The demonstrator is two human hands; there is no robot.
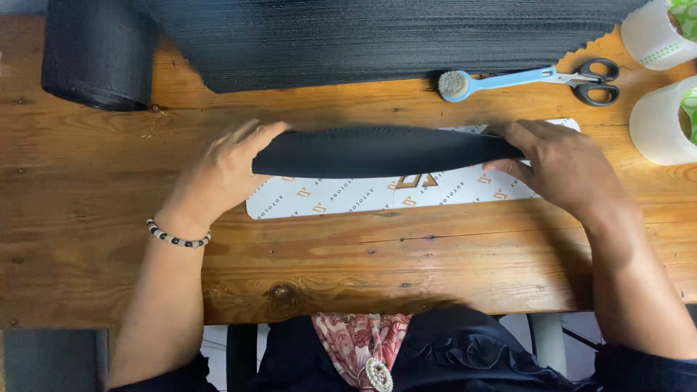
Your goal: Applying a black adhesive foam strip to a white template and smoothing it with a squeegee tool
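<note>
A long black curved piece (pixel 377 151), tapered at both ends, lies across the middle of the wooden desk (pixel 363 247), resting on a white printed strip (pixel 377 194) with rounded ends; the strip shows below the piece along its whole length and a little above it at the right. The left hand (pixel 221 170) is curled over the piece's left tip, fingers bent on top and thumb hidden beneath, so it grips that end; the right hand (pixel 559 156) closes over the right tip in the same way, fingertips pressing on the upper edge. A beaded bracelet (pixel 178 236) rings the left wrist.

Between the strip and the desk's near edge runs a broad band of bare wood; to the left of the left hand the wood is likewise open as far as a dark roll of mesh (pixel 94 54) at the far left corner. Behind the piece a wide sheet of black ribbed fabric (pixel 377 36) covers the far side, its top cut off by the frame; just in front of its zigzag edge lie a blue-handled brush (pixel 494 80) and scissors (pixel 597 80), end to end, near the right hand. Two white tape rolls (pixel 657 109) stand at the right edge, both cut off; whether the piece is stuck to the strip cannot be told.
</note>
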